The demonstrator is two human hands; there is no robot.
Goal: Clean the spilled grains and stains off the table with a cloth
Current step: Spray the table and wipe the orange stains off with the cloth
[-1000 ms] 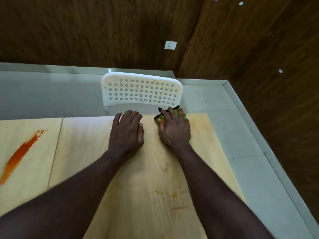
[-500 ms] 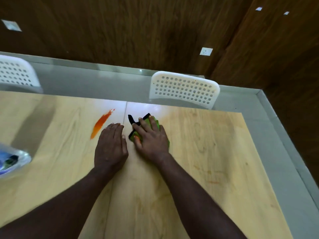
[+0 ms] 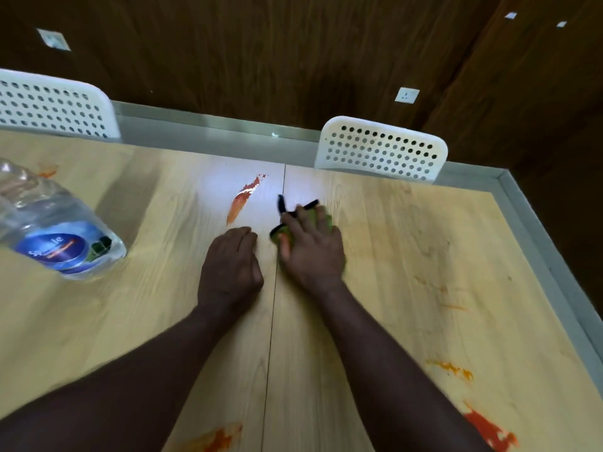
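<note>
The cloth (image 3: 327, 219), green with a black edge, lies bunched on the table (image 3: 408, 249) just right of the seam between its two panels; the right hand (image 3: 311, 252) lies flat on top, fingers spread, pressing it down and covering most of it; motion blur softens both. The left hand (image 3: 230, 272) rests on the table just across the seam, grasping nothing, its fingers together and loosely bent. Just beyond that hand, near the cloth's black corner but apart from it, a long orange-red streak (image 3: 244, 199) slants across the glossy pale wood grain; orange smears (image 3: 489, 429) mark the near right part of the table. A big clear plastic bottle (image 3: 55, 236) with a blue label lies on its side well to the left. Two white plastic chair backs (image 3: 381, 148), punched with round holes, stand at the far edge; dark wood panelling (image 3: 261, 60) rises behind.
</note>
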